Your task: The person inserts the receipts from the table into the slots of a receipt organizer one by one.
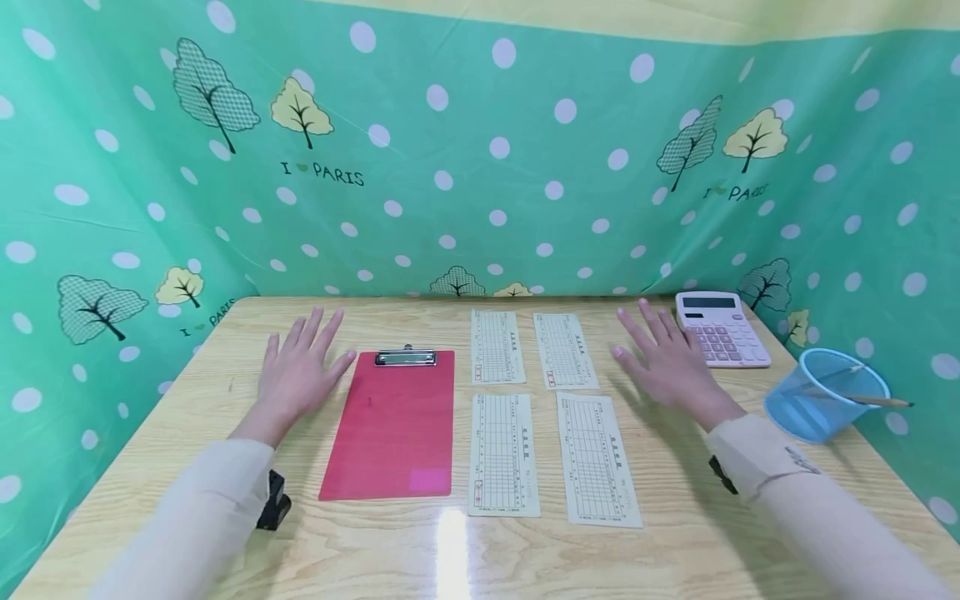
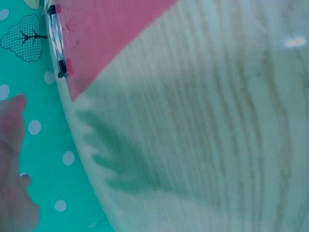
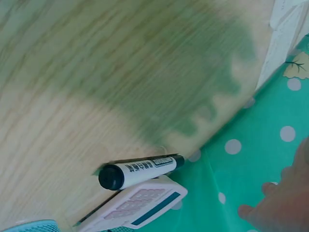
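Observation:
My left hand [image 1: 300, 371], fingers spread and straight, is held over the table just left of a red clipboard [image 1: 393, 425] with a metal clip. Its shadow falls on the wood in the left wrist view, and the hand holds nothing. On the other side my right hand [image 1: 670, 367] is likewise spread, between the printed slips and a pink calculator [image 1: 723, 329]. Two shorter slips [image 1: 498, 347] [image 1: 566, 350] lie behind two longer ones [image 1: 504, 454] [image 1: 600, 460]. A black-and-white marker [image 3: 142, 171] beside the calculator shows in the right wrist view; in the head view my right hand hides it.
A blue mesh pen cup [image 1: 813, 404] stands near the table's right edge, leaning in view, with a pencil [image 1: 877, 401] sticking out. Green dotted cloth [image 1: 465, 192] hangs behind and at both sides of the wooden table [image 1: 360, 550].

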Demonstrator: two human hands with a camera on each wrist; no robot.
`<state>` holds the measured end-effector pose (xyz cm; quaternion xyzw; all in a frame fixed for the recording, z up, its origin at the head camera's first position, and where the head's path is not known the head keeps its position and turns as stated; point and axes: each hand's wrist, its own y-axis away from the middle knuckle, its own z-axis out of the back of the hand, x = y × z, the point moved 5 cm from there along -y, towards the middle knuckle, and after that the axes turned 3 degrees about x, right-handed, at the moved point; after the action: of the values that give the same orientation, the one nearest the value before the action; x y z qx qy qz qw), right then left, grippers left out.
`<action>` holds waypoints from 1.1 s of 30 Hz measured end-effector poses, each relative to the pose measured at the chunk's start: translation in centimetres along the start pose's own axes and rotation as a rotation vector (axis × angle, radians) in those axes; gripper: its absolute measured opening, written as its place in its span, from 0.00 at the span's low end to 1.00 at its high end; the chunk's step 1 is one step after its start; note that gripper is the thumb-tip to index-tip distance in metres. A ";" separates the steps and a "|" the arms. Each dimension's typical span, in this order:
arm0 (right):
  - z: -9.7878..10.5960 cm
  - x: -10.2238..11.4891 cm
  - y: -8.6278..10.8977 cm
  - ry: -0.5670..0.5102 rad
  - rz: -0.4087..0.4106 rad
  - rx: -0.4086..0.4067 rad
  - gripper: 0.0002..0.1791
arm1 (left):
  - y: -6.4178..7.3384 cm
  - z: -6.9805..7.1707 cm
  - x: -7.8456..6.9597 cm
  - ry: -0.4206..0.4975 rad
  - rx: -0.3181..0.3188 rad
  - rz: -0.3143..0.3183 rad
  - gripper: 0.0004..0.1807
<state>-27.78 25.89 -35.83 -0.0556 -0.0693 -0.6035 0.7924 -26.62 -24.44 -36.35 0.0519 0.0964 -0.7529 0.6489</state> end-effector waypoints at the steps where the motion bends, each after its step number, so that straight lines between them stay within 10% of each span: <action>1: 0.1 0.1 0.0 -0.002 0.007 -0.011 0.39 | -0.1 0.2 -0.1 0.005 -0.010 -0.007 0.40; 18: 2.2 3.2 0.6 -0.089 0.121 -0.334 0.31 | -2.1 0.6 -3.7 0.260 -0.104 -0.029 0.39; 33: 1.1 6.9 1.4 -0.566 0.067 -0.248 0.30 | -3.0 -2.3 -6.2 0.374 0.003 0.114 0.34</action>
<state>-24.65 19.88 -33.54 -0.3200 -0.2113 -0.5414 0.7482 -28.78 -17.58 -37.09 0.1973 0.2111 -0.6925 0.6610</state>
